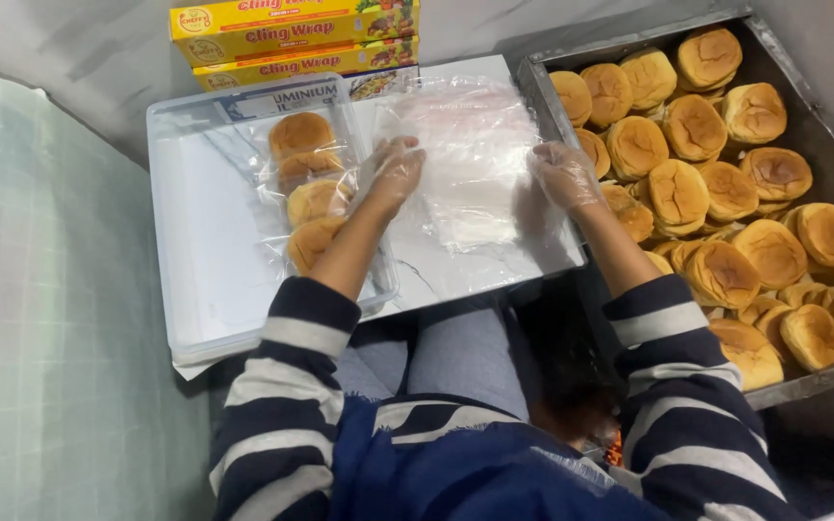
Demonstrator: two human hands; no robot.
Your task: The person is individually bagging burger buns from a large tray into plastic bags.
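Observation:
A sheet of clear plastic wrap (465, 154) lies spread on a white marbled board (456, 270). My left hand (393, 174), in a thin clear glove, rests flat on the sheet's left edge. My right hand (564, 176), also gloved, presses the sheet's right edge, beside the metal tray. Both hands lie open-fingered on the film; neither lifts it. Several wrapped golden buns (306, 188) lie in a clear plastic tub (205, 318) just left of my left forearm.
A large metal tray (533, 72) at the right holds several loose buns (726, 193). Yellow boxes of wrap (291, 34) are stacked at the back against a grey wall. A pale green curtain (50, 318) hangs at the left. My knees sit below the board.

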